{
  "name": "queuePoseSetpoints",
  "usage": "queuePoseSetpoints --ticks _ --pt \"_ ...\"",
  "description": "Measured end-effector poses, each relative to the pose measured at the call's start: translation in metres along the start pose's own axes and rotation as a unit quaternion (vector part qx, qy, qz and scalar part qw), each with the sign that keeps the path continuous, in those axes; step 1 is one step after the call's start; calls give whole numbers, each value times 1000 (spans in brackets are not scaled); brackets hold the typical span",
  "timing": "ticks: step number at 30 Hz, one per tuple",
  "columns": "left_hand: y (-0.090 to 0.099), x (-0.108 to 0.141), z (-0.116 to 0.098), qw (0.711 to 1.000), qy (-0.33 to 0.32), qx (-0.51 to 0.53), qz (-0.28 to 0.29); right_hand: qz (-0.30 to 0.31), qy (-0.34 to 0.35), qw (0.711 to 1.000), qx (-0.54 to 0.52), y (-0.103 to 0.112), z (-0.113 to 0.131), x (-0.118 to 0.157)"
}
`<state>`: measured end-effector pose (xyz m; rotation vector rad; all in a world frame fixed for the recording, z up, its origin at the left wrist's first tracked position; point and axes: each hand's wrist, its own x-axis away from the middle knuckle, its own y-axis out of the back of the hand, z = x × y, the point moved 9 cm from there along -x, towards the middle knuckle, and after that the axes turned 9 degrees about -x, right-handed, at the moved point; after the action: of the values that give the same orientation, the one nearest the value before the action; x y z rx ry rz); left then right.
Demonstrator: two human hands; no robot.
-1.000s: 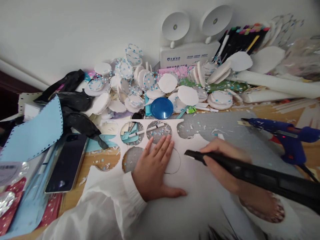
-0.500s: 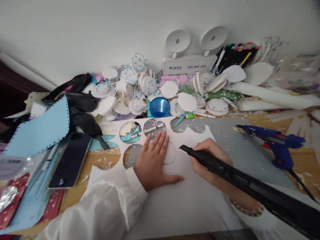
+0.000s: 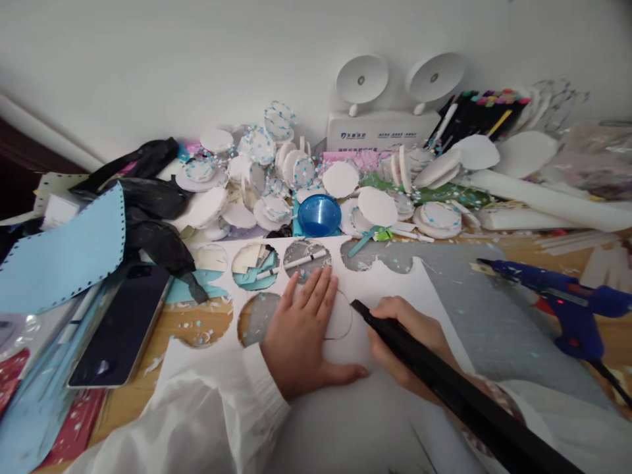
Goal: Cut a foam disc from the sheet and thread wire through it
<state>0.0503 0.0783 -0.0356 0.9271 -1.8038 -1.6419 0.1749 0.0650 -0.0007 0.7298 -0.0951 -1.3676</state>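
Observation:
A white sheet [image 3: 390, 289] with round holes along its far and left parts lies on a grey cutting mat [image 3: 474, 296]. My left hand [image 3: 309, 336] rests flat on the sheet, fingers slightly spread, partly covering a drawn circle [image 3: 340, 322]. My right hand [image 3: 412, 342] grips a black utility knife [image 3: 424, 362], its tip at the circle's right edge. Whether the blade touches the sheet cannot be made out. Through the holes show blue and cream scraps and a white pen [image 3: 305, 259].
Behind the sheet are a blue dish [image 3: 319, 215], several white discs [image 3: 377, 207] and a twin-lamp emergency light [image 3: 380, 131]. A blue glue gun [image 3: 563, 296] lies right; a phone [image 3: 119, 326], black plastic [image 3: 160, 243] and blue paper [image 3: 66, 250] are left.
The knife tip has come down and left to the edge of the drawn circle, with my right hand. My left hand stays flat on the sheet. The view has shifted slightly.

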Motion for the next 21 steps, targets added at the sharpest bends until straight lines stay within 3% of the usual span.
queuePoseSetpoints --ticks 14,21 --pt "-1 0 -1 1000 -2 -11 8 -21 75 997 21 1 13 0" --pt "-3 -2 -1 1000 2 -11 18 8 41 999 16 -5 7 -2"
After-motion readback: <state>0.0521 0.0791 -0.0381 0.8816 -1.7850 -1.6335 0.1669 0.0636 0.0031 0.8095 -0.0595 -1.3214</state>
